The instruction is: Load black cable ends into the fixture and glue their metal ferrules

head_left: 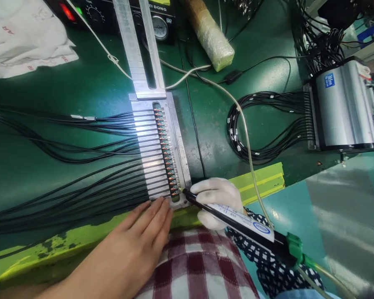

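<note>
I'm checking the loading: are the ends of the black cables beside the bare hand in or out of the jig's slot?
In: the cables cross the jig, their ends lined up in its slot.

The bare left forearm (81, 274) enters from the lower left of the frame. The left hand (135, 243) lies back upward, its fingers (151, 218) extended close together, pointing up and right near the lower centre. The white-gloved right hand (218, 201), right of centre, is curled in a pen-like grip, fingertips leftward; its patterned sleeve (268, 268) trails to the lower right.
</note>
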### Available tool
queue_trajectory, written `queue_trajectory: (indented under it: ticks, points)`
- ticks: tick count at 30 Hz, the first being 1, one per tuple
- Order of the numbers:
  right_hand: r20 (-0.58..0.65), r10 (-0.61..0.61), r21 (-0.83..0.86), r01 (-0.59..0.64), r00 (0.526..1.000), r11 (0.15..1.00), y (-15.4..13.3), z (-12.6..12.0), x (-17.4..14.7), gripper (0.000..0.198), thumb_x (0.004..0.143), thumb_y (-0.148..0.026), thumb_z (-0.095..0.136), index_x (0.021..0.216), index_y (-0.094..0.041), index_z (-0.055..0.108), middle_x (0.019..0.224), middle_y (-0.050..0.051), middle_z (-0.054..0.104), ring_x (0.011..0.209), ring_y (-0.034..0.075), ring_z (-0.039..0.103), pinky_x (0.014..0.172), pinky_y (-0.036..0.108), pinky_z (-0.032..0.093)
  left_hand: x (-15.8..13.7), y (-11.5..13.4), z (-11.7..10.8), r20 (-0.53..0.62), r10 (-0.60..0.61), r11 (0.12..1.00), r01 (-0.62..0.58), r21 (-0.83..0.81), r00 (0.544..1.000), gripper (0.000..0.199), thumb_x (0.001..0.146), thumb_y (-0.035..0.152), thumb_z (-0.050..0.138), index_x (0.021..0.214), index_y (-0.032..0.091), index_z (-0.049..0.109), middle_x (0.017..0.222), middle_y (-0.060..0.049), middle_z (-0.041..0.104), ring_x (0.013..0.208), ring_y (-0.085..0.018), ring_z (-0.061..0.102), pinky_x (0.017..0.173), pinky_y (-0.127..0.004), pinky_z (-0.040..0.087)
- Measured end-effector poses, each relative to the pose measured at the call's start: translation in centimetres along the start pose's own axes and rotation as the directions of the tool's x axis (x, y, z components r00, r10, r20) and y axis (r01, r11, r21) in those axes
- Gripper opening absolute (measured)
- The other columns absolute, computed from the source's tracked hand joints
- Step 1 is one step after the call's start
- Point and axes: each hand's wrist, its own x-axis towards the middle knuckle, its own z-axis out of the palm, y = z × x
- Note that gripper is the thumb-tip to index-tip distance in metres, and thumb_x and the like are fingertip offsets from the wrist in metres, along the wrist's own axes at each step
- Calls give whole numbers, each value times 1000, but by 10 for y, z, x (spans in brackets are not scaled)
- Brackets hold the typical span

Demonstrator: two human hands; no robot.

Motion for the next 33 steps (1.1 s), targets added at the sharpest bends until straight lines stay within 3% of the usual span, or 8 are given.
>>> queue_trajectory:
  ticks: [12, 33]
  points:
    - [-7, 47, -10, -47, 999, 999, -2, 2, 1, 11, 77, -24, 66, 87, -20, 62, 93, 7, 74, 79, 17, 73, 71, 27, 60, -1, 0, 2, 15, -31, 999, 31, -16, 999, 44, 97, 17, 31, 112, 19, 72, 123, -6, 68, 111, -21, 64, 94, -35, 45]
    - [2, -1, 21, 1, 1000, 1000, 2, 1, -2, 12, 77, -28, 66, 86, -21, 62, 88, 5, 74, 75, 17, 73, 69, 26, 60, 3, -1, -1, 18, -25, 999, 26, -20, 1000, 45, 95, 12, 31, 110, 19, 73, 122, -5, 69, 110, -19, 64, 93, -32, 46]
